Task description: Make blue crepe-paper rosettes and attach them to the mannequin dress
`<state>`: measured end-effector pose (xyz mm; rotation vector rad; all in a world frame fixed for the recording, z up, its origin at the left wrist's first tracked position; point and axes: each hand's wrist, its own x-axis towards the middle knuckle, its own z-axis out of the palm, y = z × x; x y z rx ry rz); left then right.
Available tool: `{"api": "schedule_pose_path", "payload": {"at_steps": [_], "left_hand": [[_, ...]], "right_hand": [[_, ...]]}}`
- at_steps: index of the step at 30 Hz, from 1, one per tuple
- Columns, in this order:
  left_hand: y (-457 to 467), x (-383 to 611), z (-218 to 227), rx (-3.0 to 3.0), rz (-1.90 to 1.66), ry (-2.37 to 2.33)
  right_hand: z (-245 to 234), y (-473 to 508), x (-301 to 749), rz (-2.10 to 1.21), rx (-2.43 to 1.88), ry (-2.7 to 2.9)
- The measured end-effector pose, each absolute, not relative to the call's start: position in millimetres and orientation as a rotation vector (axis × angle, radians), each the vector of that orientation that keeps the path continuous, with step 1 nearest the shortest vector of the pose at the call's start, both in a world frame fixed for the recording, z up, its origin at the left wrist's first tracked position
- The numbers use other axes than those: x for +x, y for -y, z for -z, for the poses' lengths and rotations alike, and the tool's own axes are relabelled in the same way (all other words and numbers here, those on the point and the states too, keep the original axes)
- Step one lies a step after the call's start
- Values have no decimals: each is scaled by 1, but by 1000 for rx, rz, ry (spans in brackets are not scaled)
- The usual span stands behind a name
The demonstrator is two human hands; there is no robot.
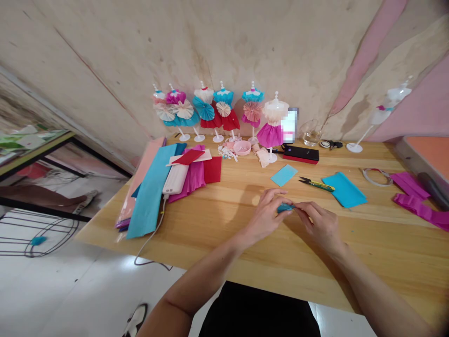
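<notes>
Both hands meet over the middle of the wooden table around a small piece of blue crepe paper [285, 207]. My left hand [269, 213] is closed on its left part, the thumb below and the fingers above. At its right end my right hand [317, 222] pinches the paper between thumb and fingertips. Beyond the hands lies a flat light-blue paper rectangle [284, 175]. Thread snips [316, 184] with yellow-green handles point left, their handle end by a folded blue crepe sheet [344, 189]. Much of the held piece is hidden by the fingers.
Several small mannequins in paper dresses [223, 110] line the wall; another mannequin [393, 100] stands far right. Crepe sheets [150, 187] and a white power bank [176, 178] lie left, its cable hanging over the edge. A pink bowl [242, 148] and black-red box [300, 154] sit behind.
</notes>
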<state>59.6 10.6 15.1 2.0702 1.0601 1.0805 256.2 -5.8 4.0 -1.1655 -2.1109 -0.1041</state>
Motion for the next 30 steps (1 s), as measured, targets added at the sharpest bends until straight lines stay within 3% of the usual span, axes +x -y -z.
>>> {"api": "schedule_pose_path", "payload": {"at_steps": [12,24,30], "left_hand": [[-17,58,-18,2030,-1052,-1134],[-9,59,-19,2391,-1021,-1242],[-7,56,-20,2482,-1108,-1274]], "right_hand": [[-8,2,259,-415,-1214,1958],[-11,2,257,-132,-1166,2122],[-7,2,263,191,-1080,2143]]}}
